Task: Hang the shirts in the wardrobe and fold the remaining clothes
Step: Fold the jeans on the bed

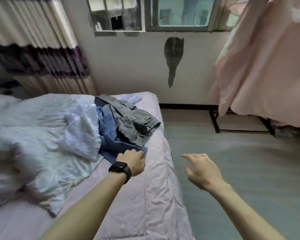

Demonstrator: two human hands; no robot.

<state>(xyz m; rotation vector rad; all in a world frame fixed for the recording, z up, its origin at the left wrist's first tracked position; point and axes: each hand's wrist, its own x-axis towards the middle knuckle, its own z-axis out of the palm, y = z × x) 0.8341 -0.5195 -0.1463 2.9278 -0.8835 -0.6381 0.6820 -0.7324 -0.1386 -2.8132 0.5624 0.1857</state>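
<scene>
A heap of clothes lies on the bed (151, 196): a blue garment (109, 135) at the front, grey trousers (137, 122) behind it, a crinkled white garment (81, 134) to the left and a pale blue piece (133, 99) at the far end. My left hand (133, 161), with a black watch on the wrist, grips the near edge of the blue garment. To the right, my right hand (203, 170) hovers over the floor beside the bed, its fingers spread and holding nothing.
A pale quilt (33, 129) is bunched over the left of the bed. A rack with black legs (216, 123), draped in pink cloth (263, 70), stands at the right. Grey floor (232, 161) runs between them. Window and curtains are behind.
</scene>
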